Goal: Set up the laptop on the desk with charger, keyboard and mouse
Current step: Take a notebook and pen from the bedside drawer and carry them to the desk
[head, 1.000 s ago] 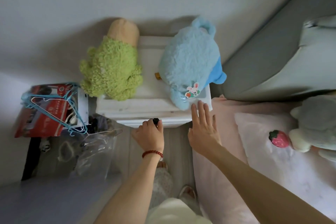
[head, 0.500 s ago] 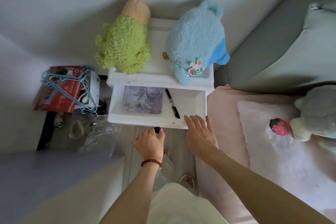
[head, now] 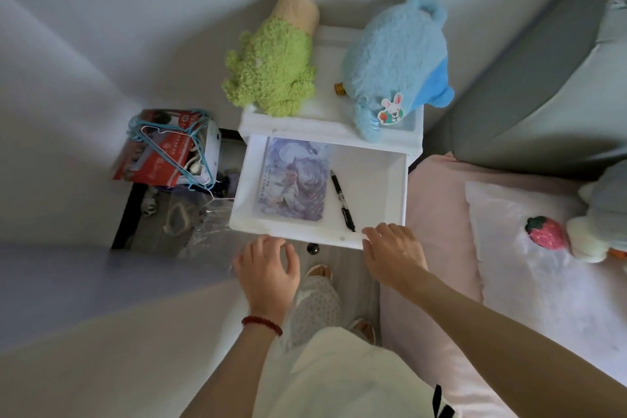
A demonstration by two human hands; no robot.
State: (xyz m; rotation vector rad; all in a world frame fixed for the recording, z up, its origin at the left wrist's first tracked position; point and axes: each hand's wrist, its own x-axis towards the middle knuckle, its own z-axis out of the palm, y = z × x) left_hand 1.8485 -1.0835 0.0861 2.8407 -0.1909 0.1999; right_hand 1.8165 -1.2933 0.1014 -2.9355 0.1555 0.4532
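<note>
Below nightstand top — drawer (head: 373, 187) pulled further out; left hand (head: 266, 270) off knob, spread; right hand (head: 393, 253) spread on rim.

Pale grey wall (head: 169, 10), white bedside cabinet (head: 325, 127), pink bed (head: 437, 200), wooden floor (head: 353, 268)

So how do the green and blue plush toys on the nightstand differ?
The green plush is smaller, with nubbly curly fabric and a tan end; the blue plush is bigger, with smooth fluffy fur and a darker blue patch. Only the blue plush bears a rabbit sticker, and it overhangs the front edge. Both lie on the nightstand above the open drawer.
</note>
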